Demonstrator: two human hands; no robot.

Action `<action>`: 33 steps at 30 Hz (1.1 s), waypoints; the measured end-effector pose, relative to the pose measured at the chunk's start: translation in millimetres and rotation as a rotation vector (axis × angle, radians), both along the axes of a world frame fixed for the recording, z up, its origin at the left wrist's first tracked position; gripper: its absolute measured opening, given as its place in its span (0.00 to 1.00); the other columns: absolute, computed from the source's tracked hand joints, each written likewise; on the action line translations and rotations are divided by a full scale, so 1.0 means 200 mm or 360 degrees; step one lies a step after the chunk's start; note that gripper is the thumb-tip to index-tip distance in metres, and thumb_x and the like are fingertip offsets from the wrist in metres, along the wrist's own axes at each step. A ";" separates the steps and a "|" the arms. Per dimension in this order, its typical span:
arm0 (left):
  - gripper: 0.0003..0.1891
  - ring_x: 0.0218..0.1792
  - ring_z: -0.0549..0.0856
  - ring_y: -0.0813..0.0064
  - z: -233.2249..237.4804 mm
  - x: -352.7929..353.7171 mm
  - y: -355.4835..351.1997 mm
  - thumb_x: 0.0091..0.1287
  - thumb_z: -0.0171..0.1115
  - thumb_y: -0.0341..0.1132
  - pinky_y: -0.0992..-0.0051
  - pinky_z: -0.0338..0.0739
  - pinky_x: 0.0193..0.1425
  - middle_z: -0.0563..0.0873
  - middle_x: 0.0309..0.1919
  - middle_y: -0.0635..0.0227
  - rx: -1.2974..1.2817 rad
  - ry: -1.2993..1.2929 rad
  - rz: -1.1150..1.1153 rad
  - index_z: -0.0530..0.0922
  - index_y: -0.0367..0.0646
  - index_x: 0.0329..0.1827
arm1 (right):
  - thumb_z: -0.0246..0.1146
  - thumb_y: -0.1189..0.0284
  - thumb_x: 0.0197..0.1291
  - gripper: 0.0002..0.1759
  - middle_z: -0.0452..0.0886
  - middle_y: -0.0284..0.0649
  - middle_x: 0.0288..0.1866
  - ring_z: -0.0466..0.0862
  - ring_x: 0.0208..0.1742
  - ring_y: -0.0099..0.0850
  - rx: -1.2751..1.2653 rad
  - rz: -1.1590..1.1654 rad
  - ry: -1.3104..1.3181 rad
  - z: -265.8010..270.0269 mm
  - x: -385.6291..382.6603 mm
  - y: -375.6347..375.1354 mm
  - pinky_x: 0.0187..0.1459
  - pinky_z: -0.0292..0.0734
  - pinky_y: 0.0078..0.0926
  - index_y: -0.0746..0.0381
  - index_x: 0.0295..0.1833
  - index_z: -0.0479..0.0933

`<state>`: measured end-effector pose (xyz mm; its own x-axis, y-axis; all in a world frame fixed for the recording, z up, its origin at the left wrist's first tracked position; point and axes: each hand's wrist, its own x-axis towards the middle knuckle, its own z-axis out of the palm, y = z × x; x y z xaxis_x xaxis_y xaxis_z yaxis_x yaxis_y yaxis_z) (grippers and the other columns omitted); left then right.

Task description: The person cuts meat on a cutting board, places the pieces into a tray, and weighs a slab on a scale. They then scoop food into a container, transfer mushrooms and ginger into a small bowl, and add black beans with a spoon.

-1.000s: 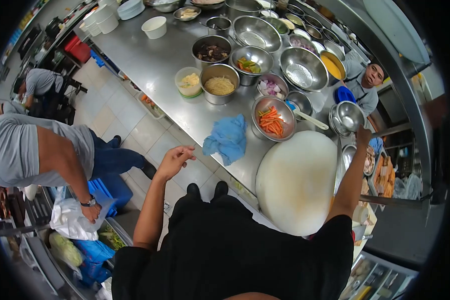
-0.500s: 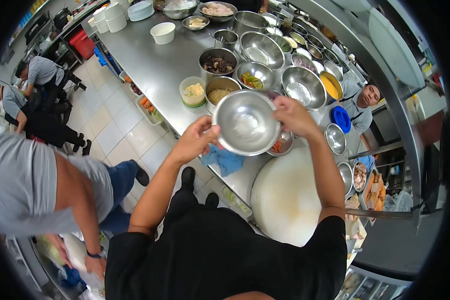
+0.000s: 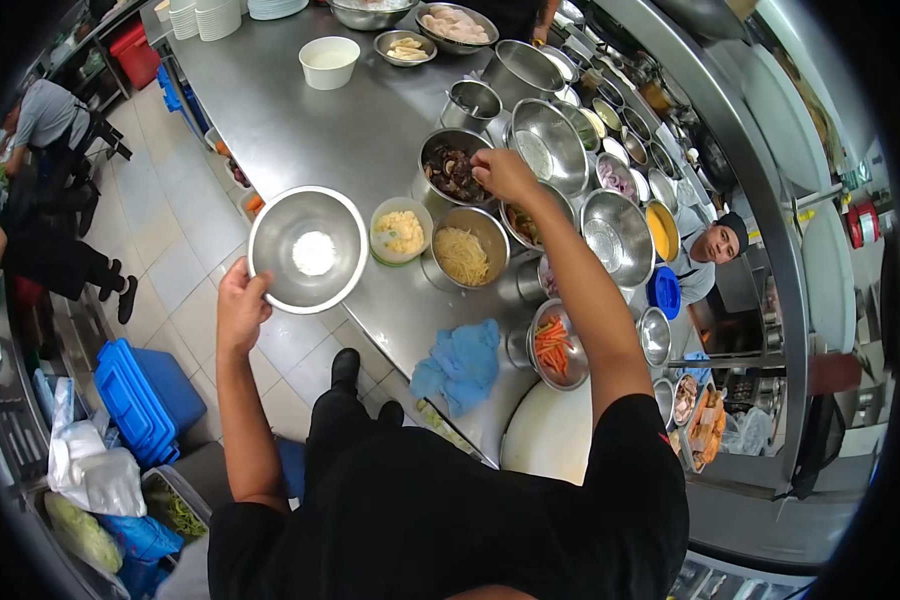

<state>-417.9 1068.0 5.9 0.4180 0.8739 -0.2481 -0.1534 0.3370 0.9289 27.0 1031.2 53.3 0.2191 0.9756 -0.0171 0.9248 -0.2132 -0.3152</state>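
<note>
With the left hand [image 3: 240, 305], gripping a steel bowl [image 3: 275, 225] by its near rim, fingers closed around the edge; holding it out past the edge of the steel counter [image 3: 320, 130], above the floor tiles, its inside turned upward and showing only a pale glare. With the right hand [image 3: 505, 175], reaching far across the counter, fingers bunched and pointing down over the rim of a metal pot [image 3: 425, 160] of dark mushrooms [image 3: 450, 172]; impossible to tell whether pinching anything. Just beside that pot, nearer the body: a plastic tub [image 3: 375, 225] of pale yellow food and a second pot [image 3: 440, 270] of pale shreds, touching or nearly so. Under the outstretched forearm, a bowl of carrot sticks [image 3: 553, 345], and next to it a crumpled blue cloth [image 3: 462, 365] by the counter's edge. Closest to the body, a round white cutting board [image 3: 550, 440]. Farther out, large empty steel bowls [image 3: 545, 140] and a small white bowl [image 3: 328, 60] standing well apart. Beyond the counter on the right, a co-worker [image 3: 705, 265] in grey; down on the left, a blue crate [image 3: 145, 395] on the floor.
</note>
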 end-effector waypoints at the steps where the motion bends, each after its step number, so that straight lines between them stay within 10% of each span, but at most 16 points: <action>1: 0.07 0.14 0.63 0.93 -0.02 -0.02 0.04 0.65 0.54 0.26 0.86 0.55 0.14 0.76 0.25 0.77 -0.0022 -0.0001 0.0008 0.74 0.39 0.45 | 0.62 0.67 0.58 0.12 0.84 0.51 0.41 0.83 0.47 0.49 -0.0044 0.0017 -0.0075 -0.05 0.02 0.07 0.48 0.76 0.45 0.63 0.43 0.79; 14: 0.02 0.15 0.62 0.92 -0.12 -0.02 0.24 0.65 0.53 0.25 0.85 0.53 0.15 0.73 0.22 0.78 -0.0138 0.0125 -0.0105 0.73 0.43 0.35 | 0.63 0.71 0.57 0.13 0.82 0.54 0.40 0.84 0.43 0.48 0.0151 0.0050 -0.0080 -0.26 0.09 0.23 0.44 0.77 0.46 0.60 0.49 0.77; 17: 0.02 0.15 0.62 0.92 -0.11 -0.02 0.30 0.64 0.53 0.25 0.85 0.53 0.15 0.74 0.23 0.78 -0.0111 0.0108 -0.0144 0.72 0.42 0.35 | 0.61 0.77 0.60 0.13 0.84 0.41 0.35 0.85 0.31 0.22 -0.0214 -0.0221 0.0423 -0.22 0.13 0.23 0.27 0.75 0.24 0.65 0.51 0.76; 24: 0.02 0.15 0.63 0.92 -0.12 -0.02 0.35 0.64 0.53 0.25 0.86 0.54 0.15 0.75 0.24 0.78 -0.0114 0.0064 -0.0138 0.72 0.42 0.36 | 0.61 0.78 0.63 0.09 0.82 0.33 0.37 0.83 0.35 0.18 -0.0047 -0.0757 0.1859 -0.10 0.13 0.17 0.25 0.69 0.11 0.62 0.48 0.77; 29: 0.02 0.16 0.64 0.92 -0.12 -0.04 0.36 0.64 0.53 0.25 0.86 0.56 0.16 0.75 0.24 0.77 -0.0154 0.0096 -0.0167 0.73 0.42 0.37 | 0.61 0.78 0.60 0.06 0.83 0.38 0.38 0.85 0.35 0.27 -0.0061 -0.0752 0.1295 -0.14 0.08 0.19 0.26 0.75 0.21 0.65 0.43 0.78; 31: 0.02 0.16 0.64 0.92 -0.11 -0.04 0.36 0.64 0.53 0.25 0.86 0.56 0.16 0.75 0.24 0.77 -0.0162 0.0115 -0.0167 0.73 0.42 0.37 | 0.59 0.78 0.57 0.09 0.83 0.46 0.42 0.85 0.40 0.43 0.0060 -0.0004 0.0006 -0.23 0.11 0.20 0.37 0.79 0.36 0.63 0.44 0.79; 33: 0.02 0.16 0.64 0.92 -0.11 -0.04 0.37 0.64 0.53 0.25 0.86 0.57 0.16 0.75 0.24 0.77 -0.0172 0.0133 -0.0168 0.73 0.42 0.37 | 0.59 0.77 0.55 0.12 0.82 0.48 0.44 0.83 0.43 0.48 0.0042 0.0025 -0.0146 -0.38 0.13 0.21 0.42 0.77 0.41 0.61 0.46 0.79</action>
